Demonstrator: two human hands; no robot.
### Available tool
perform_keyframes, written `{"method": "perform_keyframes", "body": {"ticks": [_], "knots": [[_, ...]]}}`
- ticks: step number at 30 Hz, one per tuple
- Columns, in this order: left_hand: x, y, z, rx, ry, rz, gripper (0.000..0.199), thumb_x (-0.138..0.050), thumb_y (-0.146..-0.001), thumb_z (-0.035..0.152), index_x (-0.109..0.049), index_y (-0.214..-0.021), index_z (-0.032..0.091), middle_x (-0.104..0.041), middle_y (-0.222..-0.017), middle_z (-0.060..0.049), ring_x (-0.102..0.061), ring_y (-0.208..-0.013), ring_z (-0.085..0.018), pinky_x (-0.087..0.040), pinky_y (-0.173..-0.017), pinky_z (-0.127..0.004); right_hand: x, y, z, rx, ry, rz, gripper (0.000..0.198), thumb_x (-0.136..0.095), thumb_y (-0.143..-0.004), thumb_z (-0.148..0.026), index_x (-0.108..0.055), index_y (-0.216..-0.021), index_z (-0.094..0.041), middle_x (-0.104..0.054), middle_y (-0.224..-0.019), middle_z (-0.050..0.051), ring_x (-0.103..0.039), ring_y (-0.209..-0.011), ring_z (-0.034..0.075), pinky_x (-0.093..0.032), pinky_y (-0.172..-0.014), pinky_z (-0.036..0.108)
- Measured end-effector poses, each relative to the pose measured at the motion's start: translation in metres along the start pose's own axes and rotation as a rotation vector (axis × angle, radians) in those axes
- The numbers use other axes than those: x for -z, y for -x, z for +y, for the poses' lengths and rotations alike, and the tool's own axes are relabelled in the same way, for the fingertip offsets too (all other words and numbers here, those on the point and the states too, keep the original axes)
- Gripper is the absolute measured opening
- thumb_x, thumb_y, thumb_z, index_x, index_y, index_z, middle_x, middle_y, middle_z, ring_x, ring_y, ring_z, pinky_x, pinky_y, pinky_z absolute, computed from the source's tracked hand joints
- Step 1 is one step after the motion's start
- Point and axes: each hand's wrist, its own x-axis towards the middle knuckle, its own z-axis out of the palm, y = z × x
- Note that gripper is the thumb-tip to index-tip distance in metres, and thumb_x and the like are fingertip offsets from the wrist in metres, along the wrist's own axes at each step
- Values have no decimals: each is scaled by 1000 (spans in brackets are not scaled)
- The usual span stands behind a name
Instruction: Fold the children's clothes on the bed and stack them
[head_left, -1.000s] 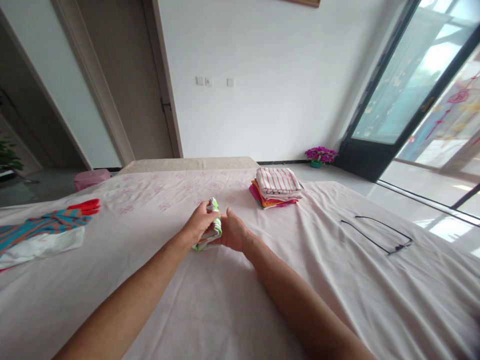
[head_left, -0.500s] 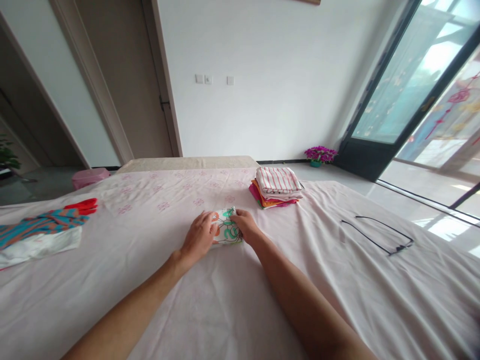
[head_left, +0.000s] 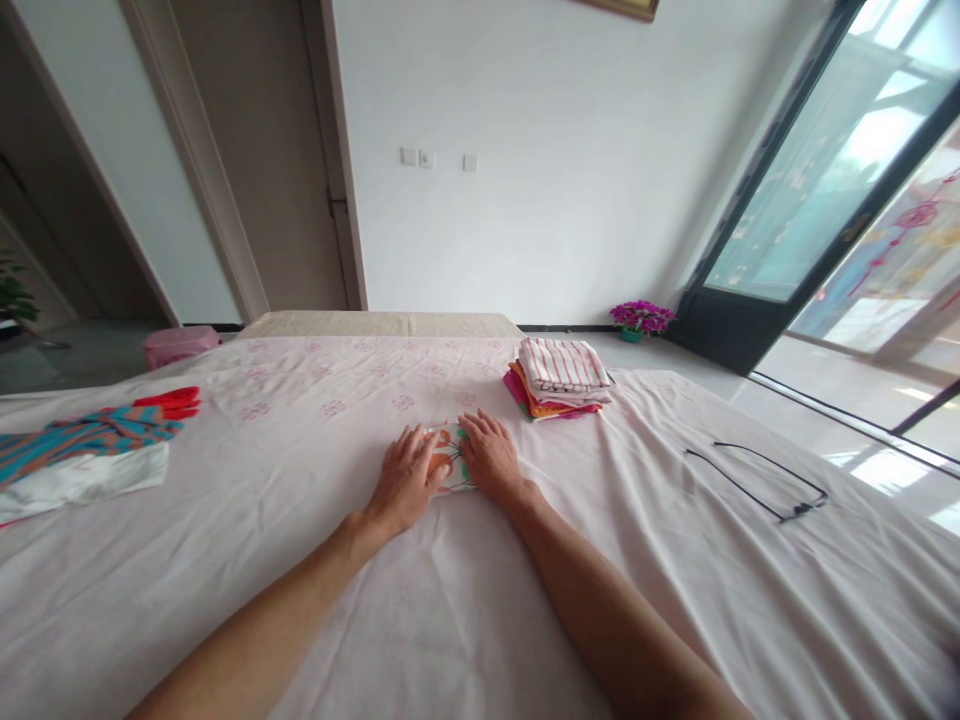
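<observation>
A: Folded cloth point(head_left: 451, 462) is lying mid-bed point(head_left: 450, 620), both palms flattening it?
B: Yes, left hand point(head_left: 405, 478) and right hand point(head_left: 491, 457) are pressing, fingers spread (gripping nothing), holding the fold down.

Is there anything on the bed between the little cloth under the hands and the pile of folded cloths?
Nothing visible. Only bare sheet lies between the cloth and the pile.

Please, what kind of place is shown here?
Probably a bedroom at home: both hands press a folded cloth on a sheet-covered bed, beside a stack of folded cloths, with a glass door nearby.
</observation>
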Motion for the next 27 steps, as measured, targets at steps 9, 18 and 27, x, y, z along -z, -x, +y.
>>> {"method": "perform_keyframes", "body": {"ticks": [9,18,27], "knots": [[18,33,-81,160,-101,75,46,-46,-92,33,-54,-133,14,-55,-139,-17,-39,-137,-36,-35,-109,-56,0,-1,3,95,16,-20,45,-43,-97,-23,-50,-141,-18,-50,-146,8,-32,-143,24,-20,-118,44],[19,45,-94,114,-57,66,40,-46,-92,29,-60,-125,13,-57,-135,-18,-49,-130,-30,-38,-111,-50,-2,4,-11,255,-39,-128,47,-45,-98,-33,-46,-144,-24,-47,-149,7,-41,-137,21,-28,-116,40],[21,46,-89,45,-20,98,36,-47,-90,25,-63,-122,17,-61,-131,-14,-53,-126,-26,-39,-111,-45,3,3,-12,-110,142,1,44,-39,-100,-36,-48,-141,-21,-54,-139,11,-48,-126,24,-35,-104,38]]}}
